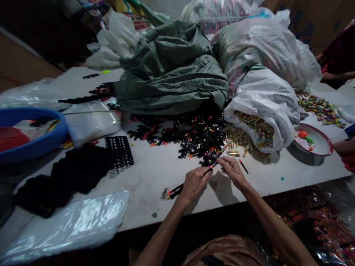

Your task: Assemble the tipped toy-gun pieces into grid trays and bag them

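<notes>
My left hand (pixel 195 183) is closed, its fingers wrapped round a small black plastic piece with a bright pink tip (pixel 211 167). My right hand (pixel 231 170) meets it from the other side in a pinch near the end of that piece. What the right fingers hold is too small to make out. Just beyond both hands lies a heap of black plastic pieces with orange, pink and yellow tips (pixel 194 136). Another black piece with an orange end (pixel 175 191) lies by my left wrist. A thin black stick with an orange tip (pixel 244 167) rests right of my right hand.
Small clear tubes with coloured contents spill from a white sack (pixel 263 107). Behind stand a green sack (pixel 172 74) and full plastic bags (pixel 260 48). A red-rimmed bowl (pixel 323 146) is at right; black grids (pixel 119 153), plastic sleeves (pixel 72 221) and a blue basin (pixel 36 147) are left.
</notes>
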`<state>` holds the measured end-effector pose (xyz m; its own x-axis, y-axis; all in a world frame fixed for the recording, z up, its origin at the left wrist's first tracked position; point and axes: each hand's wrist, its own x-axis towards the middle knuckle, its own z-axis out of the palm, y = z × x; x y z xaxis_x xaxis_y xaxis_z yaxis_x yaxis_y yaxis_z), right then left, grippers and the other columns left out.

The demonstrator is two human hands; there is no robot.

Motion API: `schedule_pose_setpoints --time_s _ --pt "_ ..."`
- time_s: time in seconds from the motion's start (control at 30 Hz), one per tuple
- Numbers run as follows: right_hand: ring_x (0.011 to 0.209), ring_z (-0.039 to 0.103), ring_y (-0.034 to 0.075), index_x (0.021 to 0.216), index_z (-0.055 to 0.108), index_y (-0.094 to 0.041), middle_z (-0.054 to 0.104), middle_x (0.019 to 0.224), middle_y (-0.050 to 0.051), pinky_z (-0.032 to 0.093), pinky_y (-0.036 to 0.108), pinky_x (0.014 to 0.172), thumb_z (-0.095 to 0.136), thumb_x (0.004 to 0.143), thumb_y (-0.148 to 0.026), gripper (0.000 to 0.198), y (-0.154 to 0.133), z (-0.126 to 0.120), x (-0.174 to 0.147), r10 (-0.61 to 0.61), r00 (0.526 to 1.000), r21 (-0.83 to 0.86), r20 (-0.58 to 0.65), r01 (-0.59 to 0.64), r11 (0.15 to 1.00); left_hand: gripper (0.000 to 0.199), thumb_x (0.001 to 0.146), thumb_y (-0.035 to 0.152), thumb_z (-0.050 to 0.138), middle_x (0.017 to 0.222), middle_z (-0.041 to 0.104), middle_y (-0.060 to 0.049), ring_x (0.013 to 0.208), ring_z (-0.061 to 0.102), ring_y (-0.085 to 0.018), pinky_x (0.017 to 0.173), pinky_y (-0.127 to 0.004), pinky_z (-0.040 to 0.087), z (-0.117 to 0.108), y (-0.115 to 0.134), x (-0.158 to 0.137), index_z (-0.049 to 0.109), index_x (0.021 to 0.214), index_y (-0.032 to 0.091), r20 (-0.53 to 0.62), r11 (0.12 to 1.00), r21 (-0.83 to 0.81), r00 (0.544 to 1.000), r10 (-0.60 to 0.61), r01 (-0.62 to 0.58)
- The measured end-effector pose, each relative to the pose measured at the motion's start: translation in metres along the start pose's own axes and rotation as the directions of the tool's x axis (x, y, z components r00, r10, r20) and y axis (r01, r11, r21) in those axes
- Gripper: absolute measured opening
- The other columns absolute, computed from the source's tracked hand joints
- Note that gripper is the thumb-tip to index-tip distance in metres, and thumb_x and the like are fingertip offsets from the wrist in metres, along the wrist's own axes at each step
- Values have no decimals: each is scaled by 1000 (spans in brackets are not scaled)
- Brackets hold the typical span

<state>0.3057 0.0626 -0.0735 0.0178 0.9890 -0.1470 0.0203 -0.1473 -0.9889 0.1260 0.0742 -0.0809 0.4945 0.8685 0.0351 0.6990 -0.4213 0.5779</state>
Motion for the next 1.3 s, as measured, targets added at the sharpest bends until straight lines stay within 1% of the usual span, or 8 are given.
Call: schedule_pose_setpoints --time_s 0.17,0.43,0.57,0.8,0.87,1.03,1.17,1.3 --pt "38 28 4 70 47 -19 42 47 -9 17 18 38 70 70 -43 34 -2 4 -5 132 990 227 50 -140 964 22 90 24 45 89 69 -3 82 62 -16 73 -26 42 6 8 -8 66 96 22 4 999 -37 1000 29 -28" --pt "39 37 6 79 68 -13 46 44 -6 25 19 39 68 73 -42 29 3 0 -10 110 986 176 129 -132 975 24 90 23 42 91 69 -5 85 61 -18 75 -29 43 5 7 -13 65 97 21 12 998 -6 998 57 -57" --pt "42 39 6 82 69 -14 50 50 -4 27 19 41 70 72 -39 28 2 -2 -12 87 982 179 170 -117 977 23 90 20 42 90 69 -5 85 60 -19 74 -29 42 -1 8 -15 65 94 21 59 997 39 996 68 -70" --pt "46 43 6 85 70 -14 56 59 -2 30 19 41 70 72 -38 27 4 0 -15 52 992 193 111 -73 979 24 91 24 42 90 69 -4 86 61 -18 74 -28 42 -9 9 -16 65 93 21 79 998 -13 995 54 -54" --pt "46 44 6 84 70 -14 57 59 -1 30 19 42 70 72 -38 27 5 0 -16 54 989 166 135 -76 983 23 90 25 43 92 70 -4 88 61 -18 76 -28 42 -11 8 -16 65 95 22 86 998 -38 995 51 -47" --pt "43 43 6 84 70 -14 54 53 -3 31 19 40 69 73 -36 24 3 0 -15 48 996 211 77 -64 975 23 90 25 43 92 70 -3 87 62 -18 75 -29 42 -13 7 -15 66 95 23 135 998 -30 989 57 -53" --pt "45 47 6 82 70 -15 60 67 0 35 19 41 69 73 -38 25 -2 3 -16 13 985 166 170 -42 985 26 90 24 41 86 69 -3 82 61 -17 73 -28 42 -14 4 -15 66 88 23 147 998 -55 988 38 -30" --pt "46 48 5 79 70 -16 61 78 2 36 19 40 67 75 -38 23 3 5 -23 -8 978 96 209 -12 995 27 91 29 42 80 69 -3 78 61 -17 74 -29 41 -9 1 -19 68 89 23 148 991 -110 985 89 -73"
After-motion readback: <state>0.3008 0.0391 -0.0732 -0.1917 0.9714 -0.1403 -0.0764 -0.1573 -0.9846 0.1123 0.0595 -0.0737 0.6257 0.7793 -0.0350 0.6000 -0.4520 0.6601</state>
